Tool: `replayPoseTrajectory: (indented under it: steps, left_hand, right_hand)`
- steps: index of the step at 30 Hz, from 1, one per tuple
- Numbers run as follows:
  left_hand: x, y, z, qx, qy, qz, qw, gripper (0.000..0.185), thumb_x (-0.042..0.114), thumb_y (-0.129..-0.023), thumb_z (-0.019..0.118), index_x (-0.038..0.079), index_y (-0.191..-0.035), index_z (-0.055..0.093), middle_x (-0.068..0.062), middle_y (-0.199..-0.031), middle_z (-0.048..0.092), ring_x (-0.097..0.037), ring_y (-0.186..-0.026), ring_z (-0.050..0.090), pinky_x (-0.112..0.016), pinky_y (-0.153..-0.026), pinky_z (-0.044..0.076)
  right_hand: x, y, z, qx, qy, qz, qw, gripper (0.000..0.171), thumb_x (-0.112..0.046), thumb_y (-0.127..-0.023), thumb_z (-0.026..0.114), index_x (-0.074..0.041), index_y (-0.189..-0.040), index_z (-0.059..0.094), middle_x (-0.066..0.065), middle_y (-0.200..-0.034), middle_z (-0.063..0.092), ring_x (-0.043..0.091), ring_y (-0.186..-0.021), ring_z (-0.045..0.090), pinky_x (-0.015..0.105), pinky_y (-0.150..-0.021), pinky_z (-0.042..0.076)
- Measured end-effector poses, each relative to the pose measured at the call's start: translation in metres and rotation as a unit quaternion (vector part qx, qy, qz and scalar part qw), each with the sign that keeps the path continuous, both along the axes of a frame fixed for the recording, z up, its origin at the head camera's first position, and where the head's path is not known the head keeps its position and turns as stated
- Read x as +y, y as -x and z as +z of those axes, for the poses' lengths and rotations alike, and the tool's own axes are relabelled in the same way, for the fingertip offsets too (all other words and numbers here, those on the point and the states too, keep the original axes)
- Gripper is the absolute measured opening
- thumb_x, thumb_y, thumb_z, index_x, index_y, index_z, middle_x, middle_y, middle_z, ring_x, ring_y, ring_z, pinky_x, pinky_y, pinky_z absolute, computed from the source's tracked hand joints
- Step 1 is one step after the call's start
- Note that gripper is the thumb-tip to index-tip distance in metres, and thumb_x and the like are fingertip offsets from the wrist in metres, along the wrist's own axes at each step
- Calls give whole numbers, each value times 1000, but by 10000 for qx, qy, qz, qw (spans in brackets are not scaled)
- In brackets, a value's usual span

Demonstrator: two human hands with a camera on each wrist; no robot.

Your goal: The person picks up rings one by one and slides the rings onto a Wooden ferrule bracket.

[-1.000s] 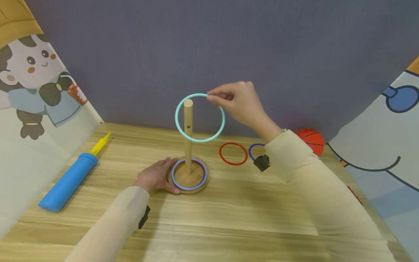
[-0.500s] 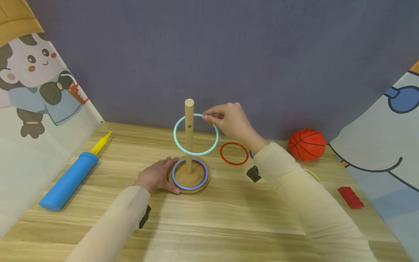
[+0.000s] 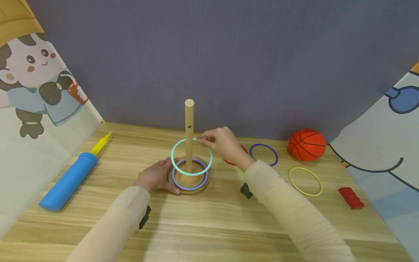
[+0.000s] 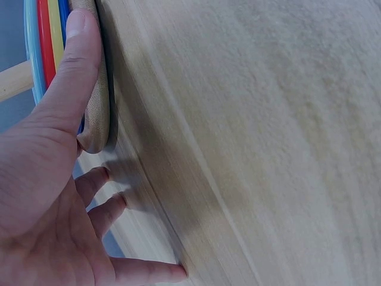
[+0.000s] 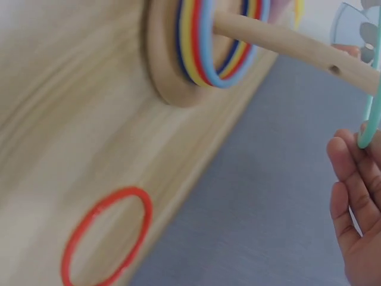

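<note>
Right now, as I read my feeds:
Right hand [image 3: 222, 145]: I pinch the teal ring [image 3: 191, 157] at its far rim, frame centre.
Teal ring: around the wooden peg [image 3: 189, 134], low on it, tilted, just above the stacked rings [image 3: 190, 174].
Left hand [image 3: 156, 176]: fingers straight, I press against the wooden base [image 3: 206, 182] from its left.
Table [image 3: 209, 222]: red ring [image 5: 107, 235] and blue ring [image 3: 263, 154] right of centre.

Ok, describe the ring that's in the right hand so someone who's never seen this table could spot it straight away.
Find the upright wooden peg on its round base mid-table. Circling the peg partway down is the teal ring, pinched at its rim by the right hand. Unlike the other rings, it hangs above the stack rather than lying flat.
</note>
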State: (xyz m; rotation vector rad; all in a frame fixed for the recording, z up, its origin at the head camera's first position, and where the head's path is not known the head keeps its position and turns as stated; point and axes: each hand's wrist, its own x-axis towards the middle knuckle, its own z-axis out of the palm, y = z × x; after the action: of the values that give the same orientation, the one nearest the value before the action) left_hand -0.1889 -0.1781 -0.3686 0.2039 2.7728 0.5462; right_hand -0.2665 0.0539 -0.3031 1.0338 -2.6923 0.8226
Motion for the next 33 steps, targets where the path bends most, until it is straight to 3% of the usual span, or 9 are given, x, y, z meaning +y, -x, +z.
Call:
replayPoseTrajectory:
  steps: [7, 14, 21, 26, 33]
  left_hand:
    - [2, 0, 1, -157, 173, 27, 9997, 124, 49, -66, 93, 9, -162, 25, -23, -164, 23, -51, -145, 29, -80, -101, 33]
    - [2, -2, 3, -77, 88, 76, 9999, 122, 47, -64, 95, 10, -159, 29, -22, -164, 26, -50, -145, 30, -83, -97, 33]
    - [2, -3, 4, -6, -14, 0, 10000, 121, 45, -63, 96, 13, -160, 30, -23, -164, 25, -51, -145, 29, -85, -94, 33]
    - [1, -4, 4, 22, -76, -16, 10000, 120, 44, -63, 96, 12, -159, 31, -24, -163, 26, -51, -145, 29, -82, -98, 34]
    - [1, -4, 4, -46, -77, -20, 10000, 120, 46, -64, 95, 16, -160, 30, -24, -164, 24, -51, -146, 28, -80, -99, 35]
  right_hand:
    - [0, -1, -24, 248, 2, 276, 9993, 14, -18, -94, 75, -9, -103, 82, -3, -71, 72, 3, -57, 57, 19, -52, 46]
    - [3, -1, -46, 704, -45, 386, 9968, 12, -18, -92, 77, -9, -99, 82, -4, -71, 71, 2, -58, 54, 18, -54, 45]
    - [2, 0, -61, 567, -59, 226, 9981, 11, -21, -93, 76, -12, -96, 83, -8, -68, 70, 0, -57, 51, 19, -53, 42]
    - [0, 0, -68, 549, -176, 111, 9983, 12, -23, -93, 76, -15, -99, 83, -8, -73, 73, 3, -61, 59, 21, -56, 45]
    - [-4, -1, -72, 943, -380, 140, 9947, 16, -29, -92, 77, -15, -97, 83, -5, -82, 77, 9, -67, 69, 26, -57, 51]
